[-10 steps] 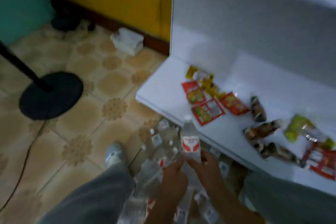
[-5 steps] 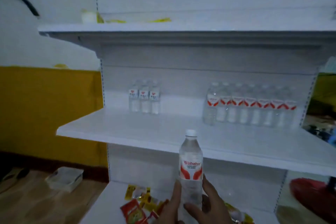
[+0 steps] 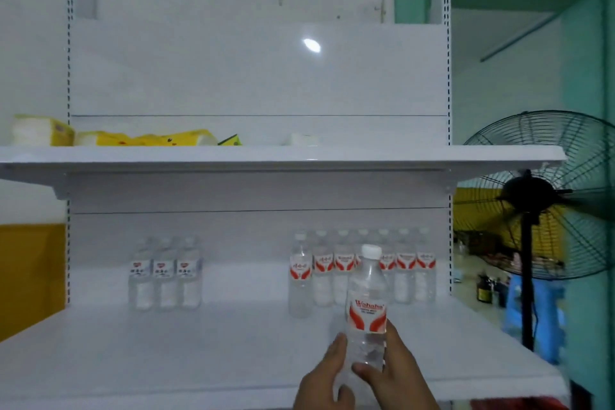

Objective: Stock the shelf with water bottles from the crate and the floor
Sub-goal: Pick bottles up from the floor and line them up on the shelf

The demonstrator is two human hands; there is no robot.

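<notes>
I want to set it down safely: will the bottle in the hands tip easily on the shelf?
Probably somewhat. The bottle is tall and narrow, so a nudge may topple it. It looks full, which likely steadies it. Its clear plastic seems smooth; both hands, left hand and right hand, hold it low.

Only two hands show at the bottom of the view. The left hand (image 3: pixel 324 379) and the right hand (image 3: pixel 394 373) are both bare, with no gloves, rings or watch. The wrists are bare too, and no sleeve can be seen on either arm.
</notes>
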